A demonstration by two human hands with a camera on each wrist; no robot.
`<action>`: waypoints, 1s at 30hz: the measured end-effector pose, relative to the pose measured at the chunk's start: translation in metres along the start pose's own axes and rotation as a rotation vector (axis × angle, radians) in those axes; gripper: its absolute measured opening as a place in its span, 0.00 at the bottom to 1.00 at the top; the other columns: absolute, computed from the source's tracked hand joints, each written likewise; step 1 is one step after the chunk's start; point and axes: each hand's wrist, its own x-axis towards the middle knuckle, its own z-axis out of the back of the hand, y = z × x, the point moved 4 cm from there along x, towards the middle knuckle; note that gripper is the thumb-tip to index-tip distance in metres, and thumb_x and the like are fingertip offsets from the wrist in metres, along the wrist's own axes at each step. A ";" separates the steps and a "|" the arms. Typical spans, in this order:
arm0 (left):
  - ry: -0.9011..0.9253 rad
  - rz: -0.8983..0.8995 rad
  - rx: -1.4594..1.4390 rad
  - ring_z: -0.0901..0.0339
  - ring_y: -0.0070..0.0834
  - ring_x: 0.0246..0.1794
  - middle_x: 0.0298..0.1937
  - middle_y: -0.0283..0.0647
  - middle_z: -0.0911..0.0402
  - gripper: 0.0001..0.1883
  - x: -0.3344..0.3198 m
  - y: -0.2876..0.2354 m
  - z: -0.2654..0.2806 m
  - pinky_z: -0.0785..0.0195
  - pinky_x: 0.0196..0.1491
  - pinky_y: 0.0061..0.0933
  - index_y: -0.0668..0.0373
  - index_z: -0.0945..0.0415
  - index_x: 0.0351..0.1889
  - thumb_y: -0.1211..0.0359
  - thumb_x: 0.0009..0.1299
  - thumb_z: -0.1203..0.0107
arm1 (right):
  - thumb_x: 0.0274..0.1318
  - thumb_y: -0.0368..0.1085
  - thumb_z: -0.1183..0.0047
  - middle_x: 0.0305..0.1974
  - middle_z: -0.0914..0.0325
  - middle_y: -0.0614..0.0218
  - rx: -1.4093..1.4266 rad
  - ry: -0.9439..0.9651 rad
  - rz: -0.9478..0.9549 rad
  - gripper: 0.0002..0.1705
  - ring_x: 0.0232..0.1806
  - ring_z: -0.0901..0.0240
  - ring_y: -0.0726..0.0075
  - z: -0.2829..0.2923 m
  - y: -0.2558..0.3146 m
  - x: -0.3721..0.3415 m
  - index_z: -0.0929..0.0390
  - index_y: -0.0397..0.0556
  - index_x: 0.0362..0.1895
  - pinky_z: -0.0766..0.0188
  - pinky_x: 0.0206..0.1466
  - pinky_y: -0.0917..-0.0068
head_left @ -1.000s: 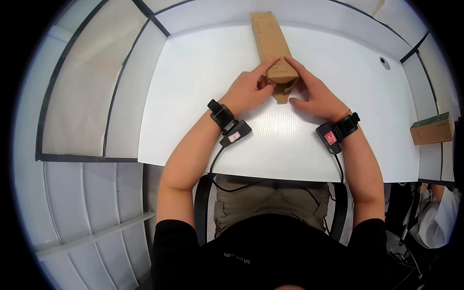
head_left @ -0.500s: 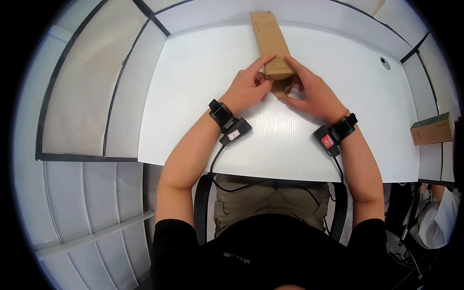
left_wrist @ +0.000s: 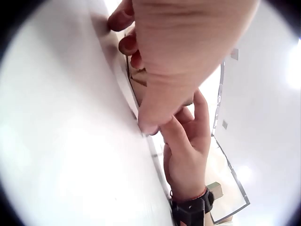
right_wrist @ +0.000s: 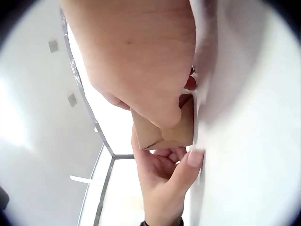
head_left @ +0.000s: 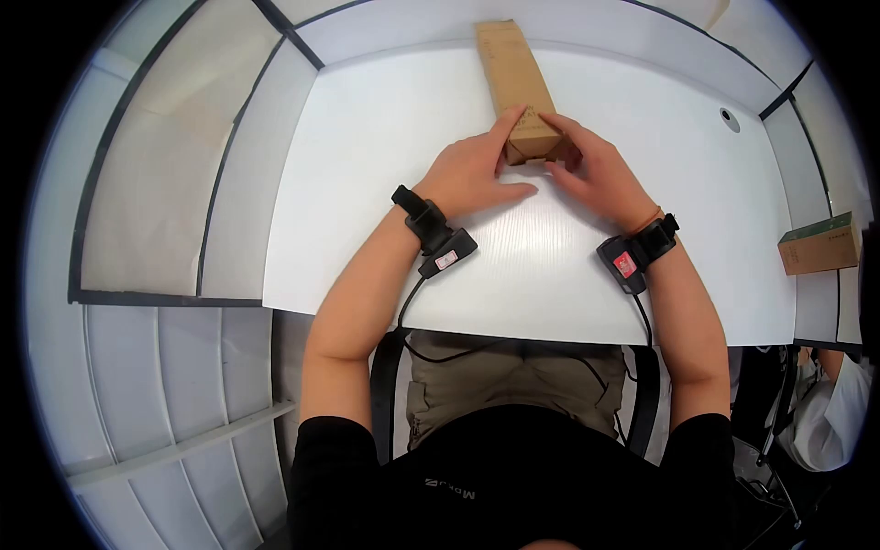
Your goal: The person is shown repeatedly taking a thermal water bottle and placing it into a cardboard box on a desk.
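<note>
the long box [head_left: 516,78] lies between both hands [head_left: 472,174].

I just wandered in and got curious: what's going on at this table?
A person has both hands on one end of a long cardboard box lying on the white table. The right hand has its thumb against the end flap, which looks folded over. The left hand touches the opposite side, its thumb off the box. Another box sits apart, at the right.
</note>
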 end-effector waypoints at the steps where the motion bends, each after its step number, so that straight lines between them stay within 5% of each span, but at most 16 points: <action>1: -0.001 0.011 0.005 0.22 0.36 0.29 0.27 0.39 0.22 0.50 0.001 0.000 0.000 0.28 0.39 0.34 0.47 0.55 0.83 0.59 0.67 0.34 | 0.61 0.29 0.42 0.42 0.21 0.62 0.033 -0.024 0.031 0.37 0.42 0.22 0.65 -0.001 -0.002 0.000 0.36 0.55 0.75 0.22 0.49 0.69; 12: -0.134 0.068 -0.070 0.17 0.38 0.33 0.35 0.44 0.14 0.45 0.009 0.016 -0.007 0.26 0.40 0.36 0.49 0.54 0.82 0.61 0.71 0.39 | 0.63 0.29 0.44 0.38 0.24 0.66 0.133 -0.023 0.029 0.37 0.40 0.26 0.71 -0.006 0.000 0.005 0.39 0.52 0.76 0.24 0.51 0.69; 21: -0.184 0.092 -0.057 0.17 0.39 0.31 0.32 0.45 0.15 0.44 0.026 0.010 -0.015 0.26 0.38 0.37 0.47 0.52 0.82 0.64 0.69 0.41 | 0.63 0.26 0.51 0.54 0.21 0.45 0.082 -0.133 -0.027 0.35 0.54 0.21 0.46 -0.007 -0.002 0.011 0.39 0.50 0.74 0.25 0.58 0.59; 24: -0.186 0.091 -0.056 0.17 0.39 0.30 0.32 0.45 0.15 0.43 0.025 0.012 -0.015 0.26 0.38 0.37 0.47 0.49 0.81 0.63 0.69 0.41 | 0.62 0.25 0.52 0.53 0.20 0.45 0.083 -0.138 -0.023 0.35 0.53 0.21 0.45 -0.008 -0.001 0.012 0.38 0.51 0.74 0.24 0.58 0.59; 30: -0.135 0.071 -0.086 0.19 0.33 0.27 0.28 0.43 0.18 0.46 0.021 0.006 -0.009 0.26 0.37 0.34 0.51 0.50 0.81 0.58 0.68 0.36 | 0.64 0.28 0.47 0.47 0.18 0.52 0.152 -0.157 0.003 0.36 0.45 0.20 0.57 -0.010 -0.002 0.011 0.40 0.50 0.75 0.24 0.52 0.66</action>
